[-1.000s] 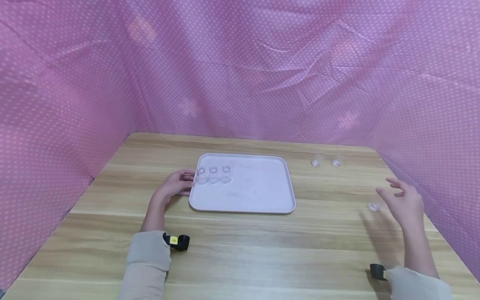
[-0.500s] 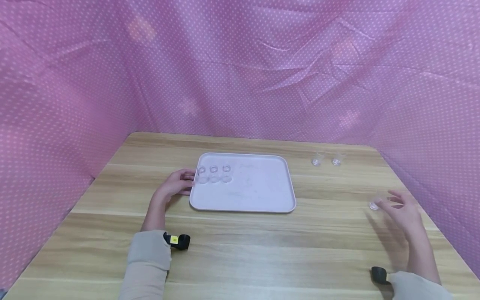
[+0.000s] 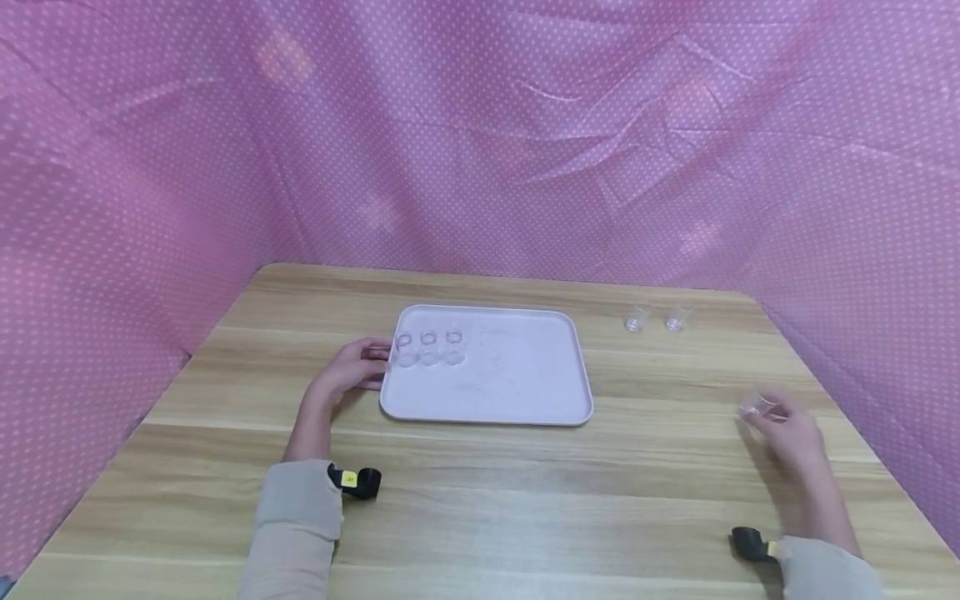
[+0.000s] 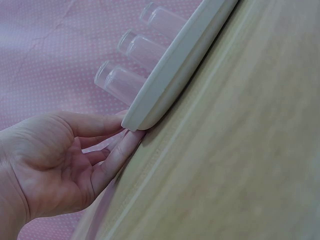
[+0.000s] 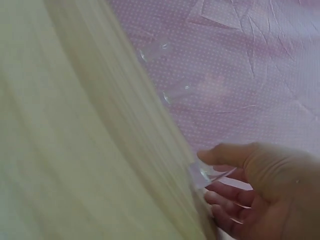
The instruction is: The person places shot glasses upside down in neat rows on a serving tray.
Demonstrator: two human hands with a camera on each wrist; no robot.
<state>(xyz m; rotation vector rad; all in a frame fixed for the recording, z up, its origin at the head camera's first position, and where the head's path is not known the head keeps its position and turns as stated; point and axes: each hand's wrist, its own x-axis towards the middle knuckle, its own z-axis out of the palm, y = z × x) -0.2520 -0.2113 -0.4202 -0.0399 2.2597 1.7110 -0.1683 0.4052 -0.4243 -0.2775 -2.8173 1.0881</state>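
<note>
A pale tray (image 3: 517, 375), a shallow rectangle with rounded corners and a low raised rim, lies flat on the wood-grained tabletop (image 3: 525, 508), its smooth floor faintly smudged. The left hand (image 3: 348, 371) pinches the tray's left edge, thumb at the rim and fingers tucked underneath. Just inside that edge stand clear tray cups (image 3: 428, 348); the left wrist view shows three side by side, smooth and rounded, with glassy rings at their outer ends.

Toward the tabletop's right side, well apart from the tray, the right hand (image 3: 791, 429) is clamped on a small transparent cup (image 3: 756, 406), thumb on one side and fingers on the other. Blur hides whether the cup's base touches the wood. Two far cups (image 3: 655, 320), also see-through, stand upright near each other toward the back, thick-bottomed and flaring slightly at the mouth.

Pink cloth (image 3: 480, 150) with white dots hangs around the tabletop, creased and softly folded. Both forearms wear plain, pale sleeves (image 3: 296, 508).
</note>
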